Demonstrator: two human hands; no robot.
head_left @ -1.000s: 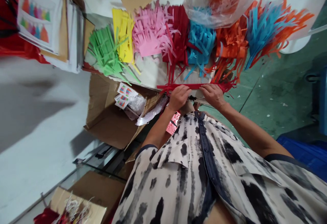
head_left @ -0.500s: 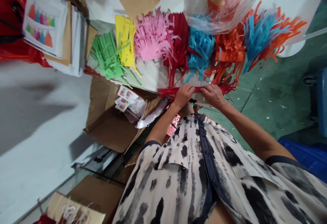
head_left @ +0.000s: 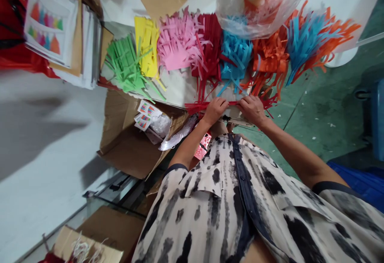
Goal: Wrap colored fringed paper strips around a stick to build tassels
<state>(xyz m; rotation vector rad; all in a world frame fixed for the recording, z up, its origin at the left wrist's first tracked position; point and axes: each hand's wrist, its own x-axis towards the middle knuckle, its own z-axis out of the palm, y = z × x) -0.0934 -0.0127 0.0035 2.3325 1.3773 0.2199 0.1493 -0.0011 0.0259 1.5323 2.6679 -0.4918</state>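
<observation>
Shifted slightly toward colored paper fringes (head_left: 207, 43), left hand (head_left: 214, 111) and right hand (head_left: 252, 110), both pinched closed on one red paper strip (head_left: 229, 103)

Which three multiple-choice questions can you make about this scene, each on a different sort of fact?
1. Where does the pink paper fringe lie?
A. Inside the blue bin
B. Between the yellow paper fringe and the dark red paper fringe
C. On the printed sheets

2. What colour is the paper strip pinched by the left hand and the right hand?
A. Green
B. Yellow
C. Red

3. How are the flaps of the cardboard box?
A. Open
B. Taped shut
C. Tied shut with string

Answers:
1. B, the pink fringe sits directly between those two in the row.
2. C, the strip between the hands is red.
3. A, printed cards show inside the box.
</observation>
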